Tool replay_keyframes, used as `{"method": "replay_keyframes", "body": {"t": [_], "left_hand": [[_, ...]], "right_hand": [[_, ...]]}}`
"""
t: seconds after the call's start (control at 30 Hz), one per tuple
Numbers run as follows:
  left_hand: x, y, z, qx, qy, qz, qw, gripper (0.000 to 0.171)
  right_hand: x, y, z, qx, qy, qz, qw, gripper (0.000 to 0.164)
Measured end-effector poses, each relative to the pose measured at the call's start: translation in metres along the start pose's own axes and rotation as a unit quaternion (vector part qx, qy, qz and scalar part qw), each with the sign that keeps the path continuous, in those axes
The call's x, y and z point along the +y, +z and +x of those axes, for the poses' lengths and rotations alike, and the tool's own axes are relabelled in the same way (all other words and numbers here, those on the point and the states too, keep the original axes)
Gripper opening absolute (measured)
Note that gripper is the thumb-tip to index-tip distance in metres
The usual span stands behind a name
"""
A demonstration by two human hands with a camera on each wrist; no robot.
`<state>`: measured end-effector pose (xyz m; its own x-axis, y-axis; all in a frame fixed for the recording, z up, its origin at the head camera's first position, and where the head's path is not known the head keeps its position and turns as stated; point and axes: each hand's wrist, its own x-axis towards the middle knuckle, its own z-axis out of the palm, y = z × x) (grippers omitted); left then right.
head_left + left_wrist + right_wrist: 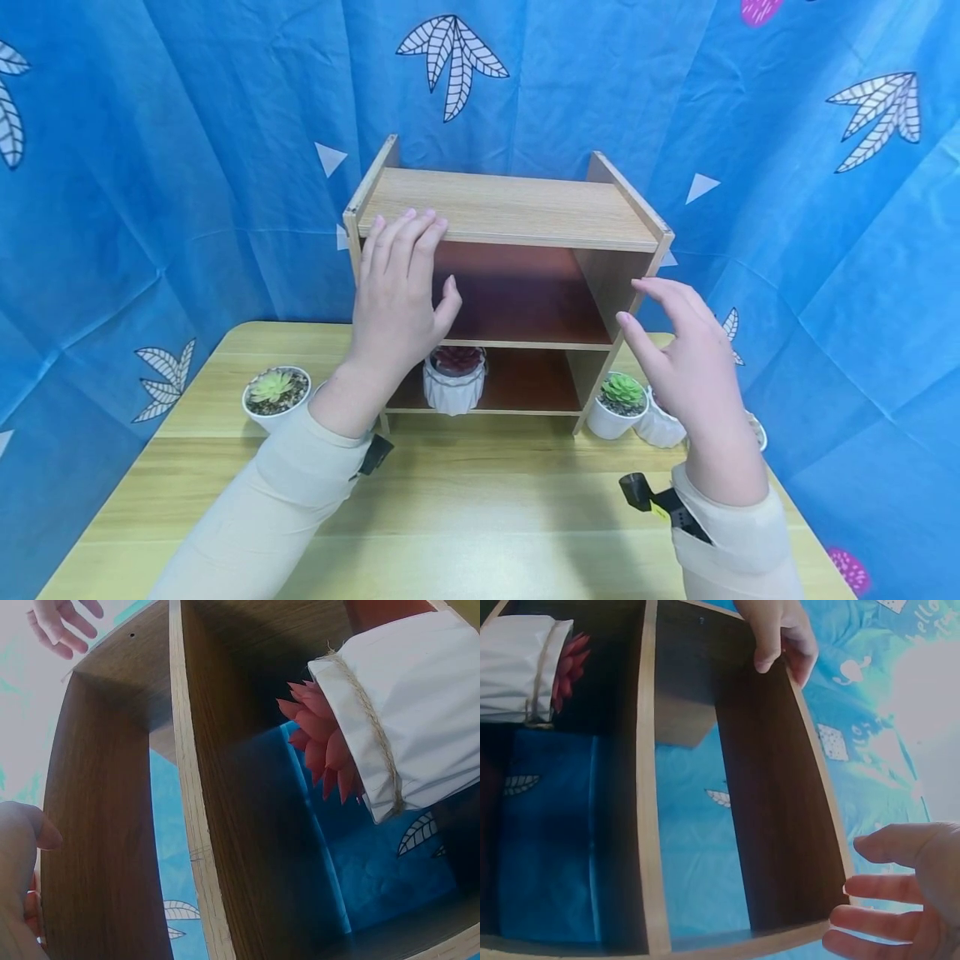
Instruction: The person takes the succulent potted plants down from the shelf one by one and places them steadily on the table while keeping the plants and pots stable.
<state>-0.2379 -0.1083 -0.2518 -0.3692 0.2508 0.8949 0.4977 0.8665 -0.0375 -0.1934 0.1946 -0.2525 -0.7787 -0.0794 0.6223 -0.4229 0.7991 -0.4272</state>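
A small wooden shelf unit (510,204) stands on the table. My left hand (397,283) is at its upper left front, fingers extended over the top board's edge and thumb apart in front of the opening. My right hand (693,358) is beside the unit's right side panel, with thumb and fingers spread and nothing between them. On the lowest board, toward the left, sits a red succulent (322,739) in a white pot (453,392). Twine circles that pot near its rim in the left wrist view.
Left of the unit is a pale green succulent in a white pot (276,396), partly beside my left forearm. At the right stand a green succulent (622,392), a white pot (660,427) and another pot partly behind my right wrist. A blue patterned cloth (247,125) hangs behind the table (480,500).
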Motion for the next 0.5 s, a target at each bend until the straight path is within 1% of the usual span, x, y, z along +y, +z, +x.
{"method": "replay_keyframes", "body": {"t": [0.17,0.5], "left_hand": [[0.0,0.0,0.0,0.001,0.001,0.001,1.0,0.054],[0.0,0.001,-0.001,-0.001,-0.001,0.002,1.0,0.054]], "right_hand": [[-0.007,0.002,0.004,0.013,-0.02,0.006,1.0,0.046],[-0.014,0.004,0.012,0.041,-0.085,0.012,0.995,0.044]]}}
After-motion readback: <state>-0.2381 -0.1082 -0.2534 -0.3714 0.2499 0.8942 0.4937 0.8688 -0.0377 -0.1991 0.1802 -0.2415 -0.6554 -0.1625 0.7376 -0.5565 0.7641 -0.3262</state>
